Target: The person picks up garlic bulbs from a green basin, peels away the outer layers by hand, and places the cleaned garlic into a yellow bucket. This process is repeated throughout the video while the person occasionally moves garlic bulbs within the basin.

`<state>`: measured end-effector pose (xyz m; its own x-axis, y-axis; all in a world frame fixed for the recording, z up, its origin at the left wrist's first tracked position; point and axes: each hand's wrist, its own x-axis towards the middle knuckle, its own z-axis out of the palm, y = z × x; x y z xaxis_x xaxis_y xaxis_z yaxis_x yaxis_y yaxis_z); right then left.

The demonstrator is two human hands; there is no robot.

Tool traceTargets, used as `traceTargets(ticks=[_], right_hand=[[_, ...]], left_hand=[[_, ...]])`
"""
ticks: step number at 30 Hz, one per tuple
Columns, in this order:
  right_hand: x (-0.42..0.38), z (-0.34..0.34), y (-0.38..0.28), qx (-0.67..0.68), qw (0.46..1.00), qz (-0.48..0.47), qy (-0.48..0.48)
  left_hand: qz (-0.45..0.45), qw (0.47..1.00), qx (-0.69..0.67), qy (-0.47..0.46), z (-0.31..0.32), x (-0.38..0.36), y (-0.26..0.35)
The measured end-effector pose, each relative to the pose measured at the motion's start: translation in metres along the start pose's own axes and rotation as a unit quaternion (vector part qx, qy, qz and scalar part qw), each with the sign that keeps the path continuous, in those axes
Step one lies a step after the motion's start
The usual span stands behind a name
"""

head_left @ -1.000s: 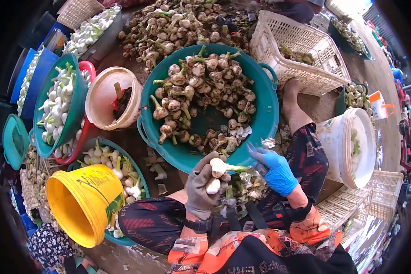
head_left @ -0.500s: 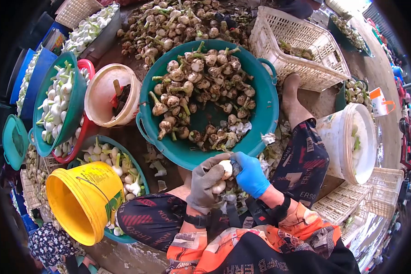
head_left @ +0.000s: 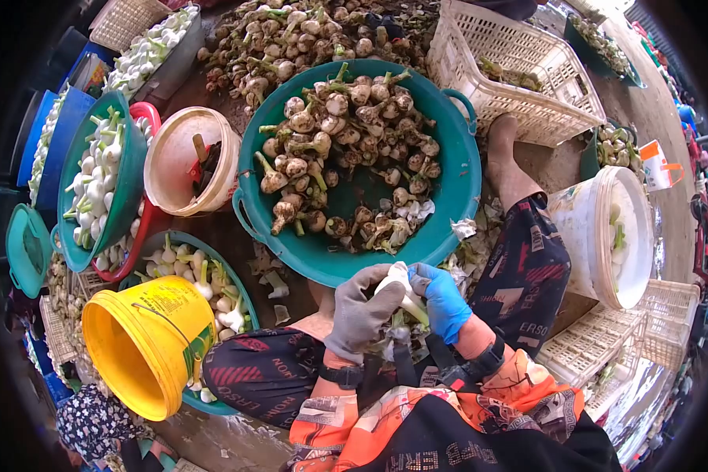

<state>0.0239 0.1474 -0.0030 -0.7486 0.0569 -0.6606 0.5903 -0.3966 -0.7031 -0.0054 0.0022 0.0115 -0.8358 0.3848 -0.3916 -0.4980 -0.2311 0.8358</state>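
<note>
My left hand (head_left: 360, 313), in a grey glove, is closed around a whitish garlic bulb (head_left: 402, 285) with its pale green stem pointing down towards my lap. My right hand (head_left: 444, 305), in a blue glove, has its fingers pressed against the bulb from the other side. Both hands are over my lap, just in front of the near rim of a large green basin (head_left: 458, 169). Inside that basin lie many soil-covered garlic bulbs (head_left: 334, 126), with some loose pale skins (head_left: 411, 211) near its front right.
A tilted yellow bucket (head_left: 138, 346) rests on a tub of cleaner garlic at left. Behind it stand a whitish bucket (head_left: 193, 161) and a tilted green basin of white garlic (head_left: 96, 177). To the right are a white bucket (head_left: 582, 236) and a plastic crate (head_left: 539, 102). Unpeeled garlic (head_left: 291, 39) is heaped beyond.
The bulb has turned in my hands, so its stem now points downward and a whiter surface shows. My right fingers have shifted along it. The view has moved slightly.
</note>
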Motion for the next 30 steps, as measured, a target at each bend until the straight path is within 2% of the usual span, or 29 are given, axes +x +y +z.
traceTargets(ticks=[1, 5, 8, 9, 10, 11, 12, 16, 17, 18, 19, 21, 22, 23, 24, 25, 26, 27, 28, 29, 30], right_hand=[[-0.001, 0.0, -0.002, 0.124, 0.991, 0.045, -0.012], [0.004, -0.004, -0.004, 0.208, 0.977, 0.03, -0.042], [0.008, -0.003, -0.008, 0.002, 0.998, -0.065, 0.009], [0.009, -0.003, -0.009, -0.066, 0.993, -0.097, 0.027], [0.006, -0.001, -0.011, -0.202, 0.962, -0.174, 0.05], [0.006, 0.0, -0.011, -0.146, 0.979, -0.141, 0.024], [0.006, 0.001, -0.01, -0.091, 0.99, -0.105, -0.004], [0.003, 0.0, -0.02, 0.085, 0.995, -0.003, -0.057], [0.002, -0.003, -0.024, 0.125, 0.99, 0.02, -0.064], [0.005, -0.011, -0.029, 0.15, 0.984, 0.025, -0.093], [0.002, -0.014, -0.035, 0.146, 0.984, -0.009, -0.105], [-0.002, -0.017, -0.05, 0.25, 0.961, -0.032, -0.117], [0.013, -0.037, -0.045, 0.349, 0.905, -0.009, -0.242], [0.026, -0.06, -0.04, 0.438, 0.824, 0.013, -0.359], [0.023, -0.07, -0.041, 0.358, 0.91, 0.005, -0.211], [0.024, -0.065, -0.034, 0.148, 0.976, -0.053, -0.153], [0.027, -0.057, -0.019, -0.069, 0.988, -0.106, -0.087], [0.025, -0.051, -0.005, -0.282, 0.947, -0.152, -0.018], [0.017, -0.049, 0.005, -0.473, 0.853, -0.171, -0.137], [0.012, -0.046, 0.013, -0.637, 0.708, -0.182, -0.247], [0.008, -0.036, 0.014, -0.69, 0.64, -0.193, -0.28]], left_hand=[[-0.003, 0.998, -0.064, -0.009, 0.001, -0.001, -0.001], [0.019, 0.994, -0.094, -0.047, -0.006, 0.003, -0.009], [-0.058, 0.981, -0.184, -0.034, -0.006, 0.007, -0.009], [-0.048, 0.991, -0.124, 0.003, 0.001, 0.006, -0.007], [-0.038, 0.996, -0.063, 0.04, 0.014, 0.004, -0.006], [-0.029, 0.997, -0.003, 0.078, 0.021, 0.002, -0.005], [-0.007, 0.996, 0.002, 0.089, 0.021, -0.001, -0.005], [-0.116, 0.988, -0.074, -0.064, -0.009, -0.009, 0.023], [-0.093, 0.988, -0.078, -0.095, -0.009, -0.015, 0.029], [0.003, 0.994, 0.012, -0.11, -0.002, -0.021, 0.04], [0.047, 0.993, 0.036, -0.104, -0.001, -0.024, 0.044], [0.136, 0.983, 0.087, -0.085, 0.001, -0.03, 0.053], [0.032, 0.996, -0.004, -0.083, -0.01, -0.041, 0.071], [-0.071, 0.989, -0.097, -0.083, -0.021, -0.051, 0.088], [-0.009, 0.99, -0.133, -0.051, -0.033, -0.064, 0.097], [0.053, 0.984, -0.169, -0.02, -0.046, -0.075, 0.106], [0.139, 0.959, -0.243, -0.042, -0.059, -0.079, 0.118], [0.222, 0.921, -0.313, -0.062, -0.073, -0.085, 0.13], [0.236, 0.919, -0.313, -0.032, -0.091, -0.096, 0.146], [0.252, 0.916, -0.312, -0.003, -0.11, -0.109, 0.16], [0.26, 0.919, -0.295, 0.029, -0.13, -0.122, 0.167]])
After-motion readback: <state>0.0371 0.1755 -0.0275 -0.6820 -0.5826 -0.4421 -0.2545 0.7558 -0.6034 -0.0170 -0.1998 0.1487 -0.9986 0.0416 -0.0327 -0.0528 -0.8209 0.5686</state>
